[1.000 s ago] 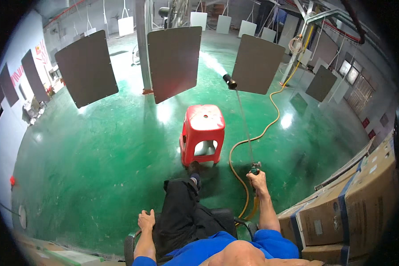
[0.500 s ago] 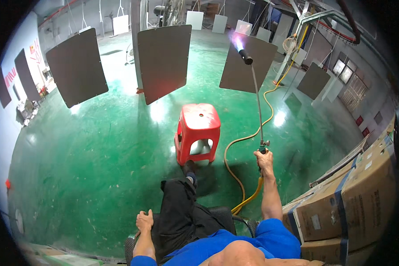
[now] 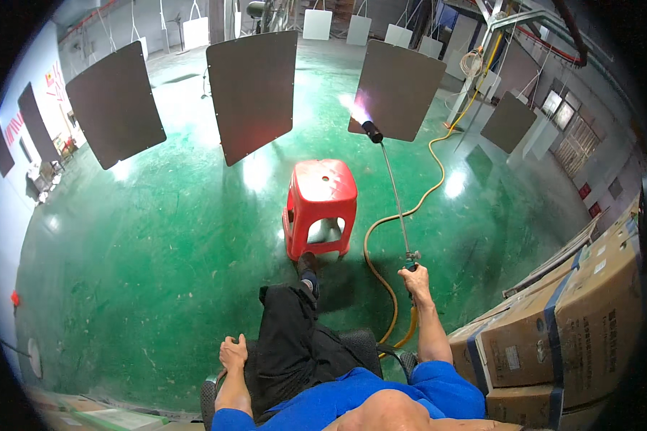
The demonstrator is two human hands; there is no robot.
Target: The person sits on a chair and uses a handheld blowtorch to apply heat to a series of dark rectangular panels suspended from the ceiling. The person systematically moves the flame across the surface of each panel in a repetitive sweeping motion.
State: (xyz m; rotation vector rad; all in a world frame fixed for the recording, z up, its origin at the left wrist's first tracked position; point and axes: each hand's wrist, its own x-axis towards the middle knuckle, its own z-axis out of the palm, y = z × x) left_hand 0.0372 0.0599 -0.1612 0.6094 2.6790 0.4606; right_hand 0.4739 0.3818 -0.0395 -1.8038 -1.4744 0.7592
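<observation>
My right hand point(image 3: 417, 281) is wrapped around the handle of a long-necked gas torch point(image 3: 395, 194), held out in front of me. Its dark nozzle point(image 3: 372, 132) points up and to the left, and a purple-white flame point(image 3: 357, 109) burns from it. In the picture the flame overlaps the lower left edge of a dark hanging panel point(image 3: 399, 86); how far apart they are I cannot tell. A yellow hose point(image 3: 410, 332) runs down from the handle. My left hand point(image 3: 233, 353) rests with curled fingers on the armrest of the chair I sit on.
A red plastic stool point(image 3: 323, 183) stands ahead, by my shoe. More dark panels hang beyond it, one at centre point(image 3: 253, 93) and one at left point(image 3: 115, 104). The gas hose point(image 3: 370, 248) loops over the green floor. Cardboard boxes point(image 3: 525, 345) are stacked at my right.
The torch has swung left and lower, its flame now at the right panel's left edge. My right hand has moved left and slightly back. My left hand stays on the armrest.
</observation>
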